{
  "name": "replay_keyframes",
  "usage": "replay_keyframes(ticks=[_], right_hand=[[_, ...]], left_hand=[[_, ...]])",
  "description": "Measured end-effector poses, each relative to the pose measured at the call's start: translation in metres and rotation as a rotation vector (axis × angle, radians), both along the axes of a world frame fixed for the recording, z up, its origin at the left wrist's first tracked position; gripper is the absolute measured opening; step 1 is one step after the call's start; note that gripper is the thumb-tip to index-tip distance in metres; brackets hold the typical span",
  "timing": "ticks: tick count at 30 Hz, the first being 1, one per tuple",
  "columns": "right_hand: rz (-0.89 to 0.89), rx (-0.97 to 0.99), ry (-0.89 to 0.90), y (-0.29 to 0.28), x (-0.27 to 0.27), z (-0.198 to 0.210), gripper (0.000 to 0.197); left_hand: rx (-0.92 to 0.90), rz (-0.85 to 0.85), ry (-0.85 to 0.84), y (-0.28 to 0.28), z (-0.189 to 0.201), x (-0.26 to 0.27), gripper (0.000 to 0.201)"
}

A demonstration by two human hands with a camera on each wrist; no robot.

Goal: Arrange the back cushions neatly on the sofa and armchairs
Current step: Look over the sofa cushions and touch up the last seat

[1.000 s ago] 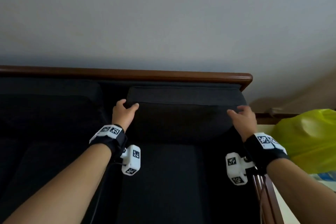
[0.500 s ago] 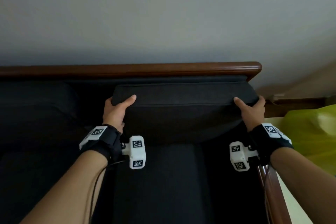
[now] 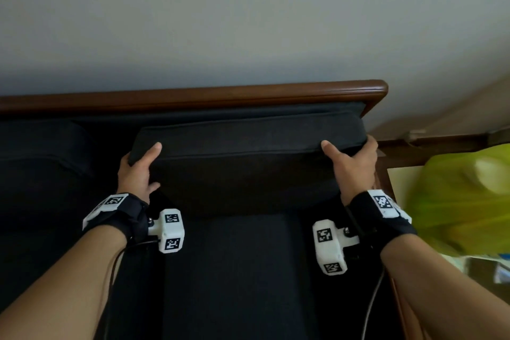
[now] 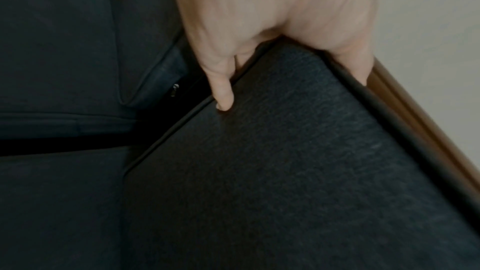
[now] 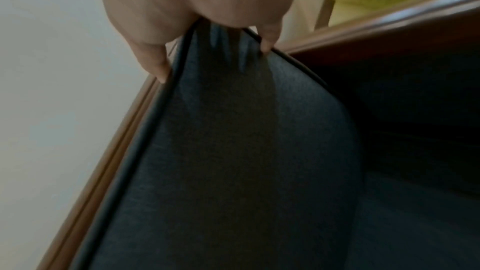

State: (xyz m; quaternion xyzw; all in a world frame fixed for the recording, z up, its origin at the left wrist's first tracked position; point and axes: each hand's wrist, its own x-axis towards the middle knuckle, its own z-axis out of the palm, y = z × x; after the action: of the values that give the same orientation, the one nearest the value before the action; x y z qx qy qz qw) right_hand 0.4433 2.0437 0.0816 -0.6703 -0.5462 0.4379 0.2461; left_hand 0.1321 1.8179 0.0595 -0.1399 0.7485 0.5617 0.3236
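1. I count two back cushions: the one I hold, the back cushion (image 3: pixel 248 152) at the centre of the head frame, and a neighbouring cushion (image 3: pixel 41 146) at the left edge
2. One seat cushion (image 3: pixel 229 270) lies below it in the lower middle, and one wooden back rail (image 3: pixel 193 95) runs across the frame above it
3. One yellow-green bag (image 3: pixel 463 196) sits blurred at the right edge
4. My left hand (image 3: pixel 136 171) is clamped on the cushion's upper left corner, thumb on the front face, fingers wrapped behind
5. My right hand (image 3: pixel 354 165) is clamped on the upper right corner, the fabric creasing under the grip in the right wrist view
6. Compared with half a second ago, the cushion's top edge stands closer under the rail and reaches further toward the rail's right end; both hands have kept their grip on the corners
7. The cushion is dark charcoal woven fabric with a piped seam along its edges, a flat top band and a slightly bulging front, leaning against the sofa back just below the rail
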Motion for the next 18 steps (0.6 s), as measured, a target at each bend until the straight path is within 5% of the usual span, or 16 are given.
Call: replay_keyframes(ticks=[2, 7, 11, 18], right_hand=[[0.052, 0.027, -0.048, 0.000, -0.002, 0.000, 0.094], [0.033, -0.085, 0.017, 0.022, 0.019, 0.002, 0.107], [0.063, -0.127, 0.013, 0.029, 0.033, -0.002, 0.089], [0.105, -0.151, -0.103, 0.021, 0.028, 0.016, 0.087]], left_hand=[[0.011, 0.022, -0.011, -0.003, 0.000, -0.001, 0.096], [-0.014, -0.008, 0.055, 0.020, 0.001, 0.025, 0.077], [-0.037, -0.083, 0.074, 0.027, 0.006, 0.031, 0.081], [-0.156, -0.296, 0.170, -0.004, 0.025, 0.038, 0.091]])
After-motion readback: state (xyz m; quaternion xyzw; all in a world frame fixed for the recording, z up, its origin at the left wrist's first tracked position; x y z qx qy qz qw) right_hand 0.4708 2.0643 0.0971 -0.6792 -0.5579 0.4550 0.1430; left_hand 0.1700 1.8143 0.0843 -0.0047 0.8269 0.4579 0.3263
